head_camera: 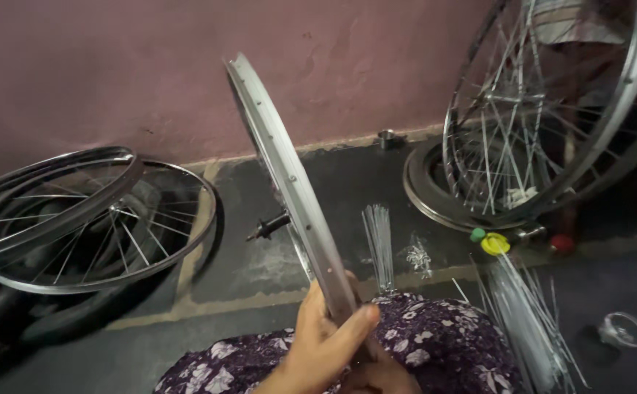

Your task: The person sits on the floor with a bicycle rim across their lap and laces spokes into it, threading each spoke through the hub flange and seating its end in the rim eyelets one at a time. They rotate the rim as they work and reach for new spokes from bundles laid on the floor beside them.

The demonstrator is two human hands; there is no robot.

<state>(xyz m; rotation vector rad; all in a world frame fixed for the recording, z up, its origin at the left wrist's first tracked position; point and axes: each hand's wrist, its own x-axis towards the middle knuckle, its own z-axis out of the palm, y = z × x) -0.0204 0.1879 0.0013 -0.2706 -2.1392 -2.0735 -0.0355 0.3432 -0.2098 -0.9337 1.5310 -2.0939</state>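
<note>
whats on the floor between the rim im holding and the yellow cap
In the head view, a bundle of loose spokes and a small pile of spoke nipples lie between the rim and the yellow cap.

We count one bare rim (289, 182), two spoked wheels (99, 219) lying left, one spoked wheel (545, 109) upright at right, two spoke bundles (379, 244), one yellow cap (495, 244) and one green cap (477, 234).
</note>
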